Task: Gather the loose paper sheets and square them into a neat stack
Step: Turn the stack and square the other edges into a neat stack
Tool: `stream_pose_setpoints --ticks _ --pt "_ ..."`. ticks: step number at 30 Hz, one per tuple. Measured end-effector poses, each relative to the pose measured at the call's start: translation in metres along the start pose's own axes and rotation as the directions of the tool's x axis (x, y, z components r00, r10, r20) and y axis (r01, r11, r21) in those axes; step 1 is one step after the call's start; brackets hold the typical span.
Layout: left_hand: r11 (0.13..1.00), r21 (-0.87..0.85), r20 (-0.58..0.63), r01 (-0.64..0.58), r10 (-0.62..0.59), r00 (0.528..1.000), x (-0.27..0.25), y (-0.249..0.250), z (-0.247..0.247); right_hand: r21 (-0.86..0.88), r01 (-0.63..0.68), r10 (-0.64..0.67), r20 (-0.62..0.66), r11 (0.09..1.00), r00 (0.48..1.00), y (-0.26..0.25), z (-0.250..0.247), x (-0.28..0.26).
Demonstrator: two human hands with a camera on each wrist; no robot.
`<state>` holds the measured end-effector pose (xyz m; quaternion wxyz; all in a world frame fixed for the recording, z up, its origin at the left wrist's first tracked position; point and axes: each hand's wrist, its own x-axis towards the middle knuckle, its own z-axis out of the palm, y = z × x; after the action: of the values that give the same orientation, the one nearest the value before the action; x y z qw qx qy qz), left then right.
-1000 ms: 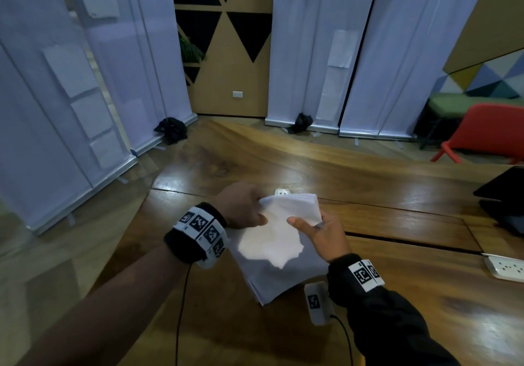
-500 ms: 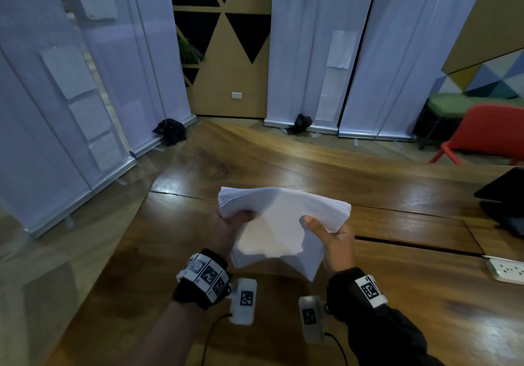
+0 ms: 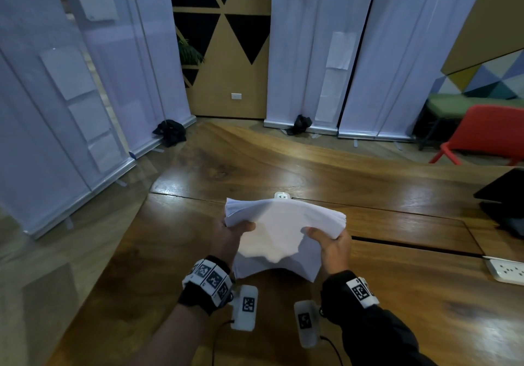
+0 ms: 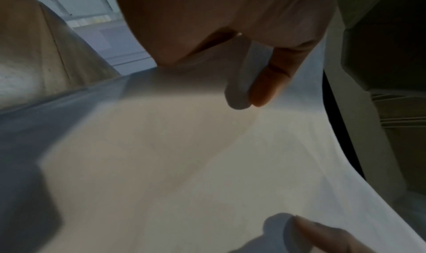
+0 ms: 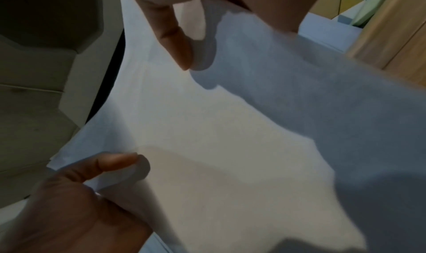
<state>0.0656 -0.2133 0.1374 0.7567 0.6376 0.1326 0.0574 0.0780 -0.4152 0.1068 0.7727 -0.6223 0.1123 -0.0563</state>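
Observation:
A stack of white paper sheets (image 3: 278, 232) stands upright on its lower edge over the wooden table (image 3: 397, 294), bowed at the top. My left hand (image 3: 235, 232) grips its left side, thumb on the near face. My right hand (image 3: 326, 238) grips the right side the same way. The left wrist view shows the paper (image 4: 184, 156) filling the frame with my left thumb (image 4: 272, 78) on it. In the right wrist view my right thumb (image 5: 175, 38) presses the sheets (image 5: 242, 129), and my left thumb (image 5: 115, 162) lies at the lower left.
A small white socket (image 3: 282, 195) sits in the table just behind the stack. A white power strip (image 3: 507, 272) lies at the right edge, with a dark laptop (image 3: 504, 204) beyond it. A red chair (image 3: 487, 133) and white roll-up banners stand past the table.
The stack went from lying tilted in my hands to standing upright, held at both sides. Since half a second ago it has sunk slightly and both wrists have dropped lower.

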Motion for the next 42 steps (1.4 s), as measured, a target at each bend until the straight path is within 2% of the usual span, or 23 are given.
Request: stream_pose_setpoints --ticks 5,8,11,14,17,20,23,27,33,42 --pt "0.998 0.011 -0.025 -0.067 0.067 0.997 -0.007 -0.008 0.003 -0.052 -0.033 0.034 0.034 0.998 0.999 0.006 -0.002 0.001" --pt "0.984 -0.018 -0.05 -0.18 0.179 0.983 -0.013 -0.001 0.006 -0.083 -0.03 0.032 0.017 0.996 0.999 0.01 -0.001 0.005" --pt "0.952 -0.015 -0.124 -0.304 0.3 0.946 -0.017 0.01 0.015 -0.071 -0.011 0.011 -0.009 0.997 1.0 0.009 0.001 0.004" --pt "0.959 0.02 -0.238 -0.282 0.278 0.931 -0.02 0.017 0.026 -0.044 0.066 -0.067 -0.016 0.997 0.998 0.001 0.003 -0.003" --pt "0.968 0.039 -0.281 -0.248 0.248 0.927 -0.02 0.019 0.029 0.027 0.196 -0.196 -0.005 0.98 0.981 -0.017 0.007 -0.013" --pt "0.969 0.011 -0.309 -0.247 0.238 0.921 -0.017 0.018 0.029 -0.03 0.259 -0.261 -0.053 0.965 0.964 -0.035 0.017 -0.015" --pt "0.964 0.003 -0.302 -0.267 0.255 0.919 -0.018 0.019 0.03 -0.054 0.263 -0.267 -0.117 0.963 0.956 -0.037 0.022 -0.011" --pt "0.96 0.026 -0.293 -0.279 0.274 0.916 -0.02 0.019 0.027 -0.056 0.261 -0.265 -0.114 0.964 0.957 -0.035 0.02 -0.009" --pt "0.959 0.02 -0.307 -0.283 0.275 0.911 -0.018 0.023 0.03 -0.153 0.361 -0.38 -0.127 0.92 0.916 -0.041 0.017 -0.009" --pt "0.962 0.01 -0.322 -0.274 0.263 0.91 -0.02 0.024 0.033 -0.163 0.403 -0.428 -0.179 0.901 0.886 -0.03 0.026 -0.013"
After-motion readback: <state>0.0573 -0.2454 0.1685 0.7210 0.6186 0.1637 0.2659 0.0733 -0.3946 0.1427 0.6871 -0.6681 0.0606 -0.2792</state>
